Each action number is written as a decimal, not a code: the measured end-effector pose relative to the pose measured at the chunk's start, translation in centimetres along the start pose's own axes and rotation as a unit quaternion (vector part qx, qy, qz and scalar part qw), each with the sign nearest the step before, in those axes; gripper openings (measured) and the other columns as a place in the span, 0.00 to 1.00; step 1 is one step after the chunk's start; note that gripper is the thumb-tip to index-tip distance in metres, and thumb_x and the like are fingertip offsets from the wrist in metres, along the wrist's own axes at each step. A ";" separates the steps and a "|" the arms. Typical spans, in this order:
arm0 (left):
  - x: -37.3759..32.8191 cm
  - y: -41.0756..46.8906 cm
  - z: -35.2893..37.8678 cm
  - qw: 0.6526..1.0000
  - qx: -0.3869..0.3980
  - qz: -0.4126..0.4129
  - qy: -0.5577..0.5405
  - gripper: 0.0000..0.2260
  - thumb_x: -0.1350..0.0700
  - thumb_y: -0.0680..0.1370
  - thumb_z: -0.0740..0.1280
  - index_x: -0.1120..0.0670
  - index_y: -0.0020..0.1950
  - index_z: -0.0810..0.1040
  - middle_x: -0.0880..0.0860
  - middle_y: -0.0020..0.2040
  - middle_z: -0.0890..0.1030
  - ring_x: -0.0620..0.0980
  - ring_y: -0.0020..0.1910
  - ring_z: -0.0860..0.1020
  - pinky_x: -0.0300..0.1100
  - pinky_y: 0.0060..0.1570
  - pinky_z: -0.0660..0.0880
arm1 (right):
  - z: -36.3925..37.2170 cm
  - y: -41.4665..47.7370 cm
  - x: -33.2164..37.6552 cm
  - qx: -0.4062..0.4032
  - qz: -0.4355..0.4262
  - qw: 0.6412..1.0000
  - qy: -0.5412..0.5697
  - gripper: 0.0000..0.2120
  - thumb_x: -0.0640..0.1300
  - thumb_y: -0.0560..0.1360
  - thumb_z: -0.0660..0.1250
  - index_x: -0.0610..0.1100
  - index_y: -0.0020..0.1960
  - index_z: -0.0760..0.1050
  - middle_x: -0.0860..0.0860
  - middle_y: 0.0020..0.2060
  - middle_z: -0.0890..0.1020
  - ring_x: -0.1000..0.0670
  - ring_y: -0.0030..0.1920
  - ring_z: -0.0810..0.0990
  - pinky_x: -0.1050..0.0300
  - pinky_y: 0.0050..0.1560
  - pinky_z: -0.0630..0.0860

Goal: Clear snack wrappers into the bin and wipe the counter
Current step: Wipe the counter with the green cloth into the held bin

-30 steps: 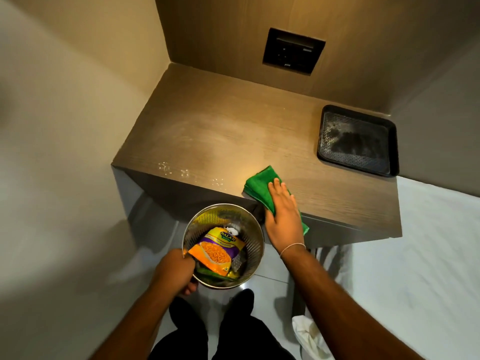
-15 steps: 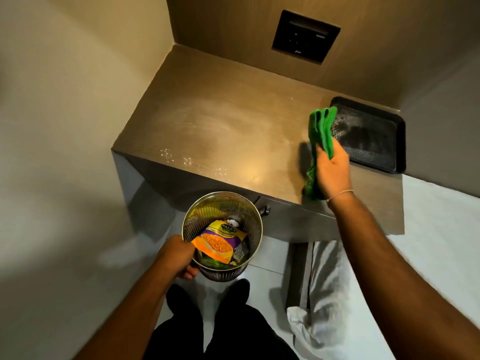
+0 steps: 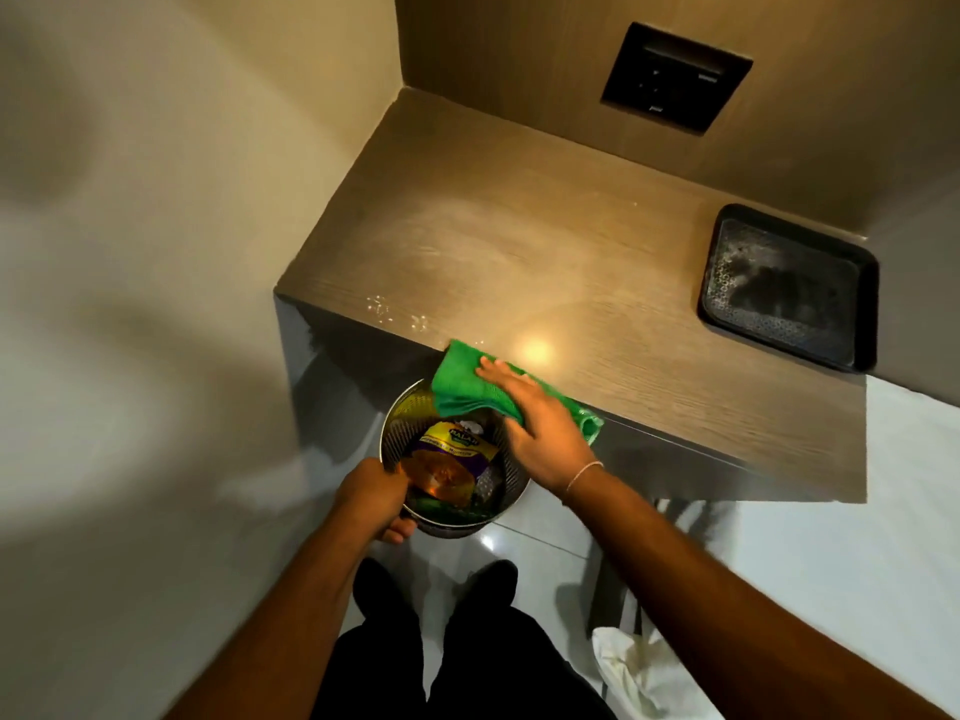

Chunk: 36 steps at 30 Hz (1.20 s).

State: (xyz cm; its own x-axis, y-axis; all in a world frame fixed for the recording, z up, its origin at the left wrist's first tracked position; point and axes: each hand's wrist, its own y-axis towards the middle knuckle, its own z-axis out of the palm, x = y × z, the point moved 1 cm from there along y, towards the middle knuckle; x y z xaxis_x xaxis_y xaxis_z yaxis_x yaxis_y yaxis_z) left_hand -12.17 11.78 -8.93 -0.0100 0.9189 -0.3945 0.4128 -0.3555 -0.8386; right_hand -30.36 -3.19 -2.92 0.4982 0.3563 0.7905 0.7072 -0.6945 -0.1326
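My right hand (image 3: 540,423) has come back from the tray (image 3: 862,309), now flat on one green cloth (image 3: 462,381) at the counter (image 3: 571,262) edge; my left hand (image 3: 371,498) grips one bin (image 3: 514,480) rim.

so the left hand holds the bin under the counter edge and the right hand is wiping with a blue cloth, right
Not quite: in the head view the cloth is green, not blue. The rest holds: the left hand holds the bin below the counter edge while the right hand presses the cloth.

Dim warm light, counter (image 3: 545,262) glare
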 end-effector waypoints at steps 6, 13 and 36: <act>-0.2 0.5 -0.7 1.000 -0.001 0.003 -0.004 0.13 0.58 0.78 0.61 0.65 0.51 0.82 0.64 0.32 0.86 0.57 0.24 0.83 0.44 0.27 0.79 | -6.7 4.6 1.7 -0.248 0.138 0.922 0.264 0.08 0.39 0.84 0.61 0.46 0.56 0.78 0.50 0.45 0.83 0.53 0.44 0.82 0.57 0.45 0.81; 0.9 1.0 -1.6 0.998 0.004 -0.023 -0.060 0.12 0.59 0.79 0.60 0.64 0.46 0.82 0.61 0.27 0.83 0.54 0.20 0.80 0.40 0.24 0.76 | -6.3 11.2 -0.8 -0.152 0.115 0.981 0.034 0.19 0.39 0.81 0.62 0.45 0.70 0.76 0.44 0.62 0.84 0.47 0.59 0.81 0.42 0.67 0.77; 1.3 2.3 -6.6 0.998 -0.011 -0.033 -0.055 0.13 0.62 0.77 0.60 0.68 0.52 0.82 0.65 0.31 0.85 0.56 0.23 0.82 0.42 0.26 0.78 | -1.4 17.2 3.3 -0.154 0.084 0.982 0.064 0.16 0.38 0.79 0.62 0.41 0.65 0.78 0.41 0.58 0.84 0.40 0.60 0.82 0.45 0.64 0.77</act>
State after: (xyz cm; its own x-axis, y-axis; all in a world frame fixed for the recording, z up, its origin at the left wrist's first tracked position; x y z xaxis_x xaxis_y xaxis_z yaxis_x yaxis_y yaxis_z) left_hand -5.19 13.26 -8.89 -0.1380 0.9151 -0.3789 0.4278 -0.2900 -0.8561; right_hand -17.20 -14.82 -1.74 0.5144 0.1523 0.8439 0.4247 -0.9002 -0.0965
